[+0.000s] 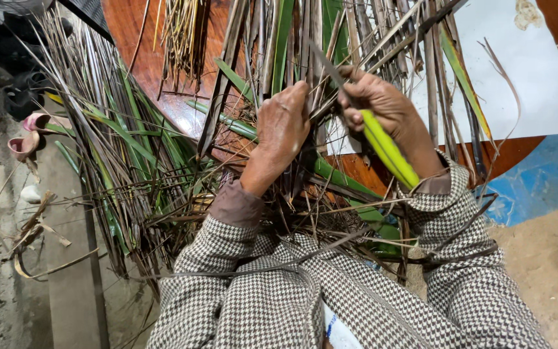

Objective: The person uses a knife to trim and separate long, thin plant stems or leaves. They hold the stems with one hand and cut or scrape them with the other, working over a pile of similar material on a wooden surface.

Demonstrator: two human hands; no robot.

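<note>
Houndstooth sleeves [272,304], brown and cream, fill the near edge, with plain brown cuffs at both wrists. Just beyond them a loose heap of dry brown leaf strips [305,213] and green blades lies across the lap and spills onto the round wooden table [143,39].

Left hand [282,129]: fingers curled together, closed over a bunch of the dry strips, knuckles up.

Right hand [382,106]: fingers closed around a knife with a yellow-green handle [389,150]; the handle runs back along the wrist and the thin dark blade [327,64] points forward, into the strips just beside the left hand's fingertips.

Farther out, long green and dried leaves [117,129] fan leftward off the table's edge. White sheet [524,77] lies on the far right of the tabletop. Pink sandals [30,132] sit on the concrete floor at left; blue patch on the floor at right.
</note>
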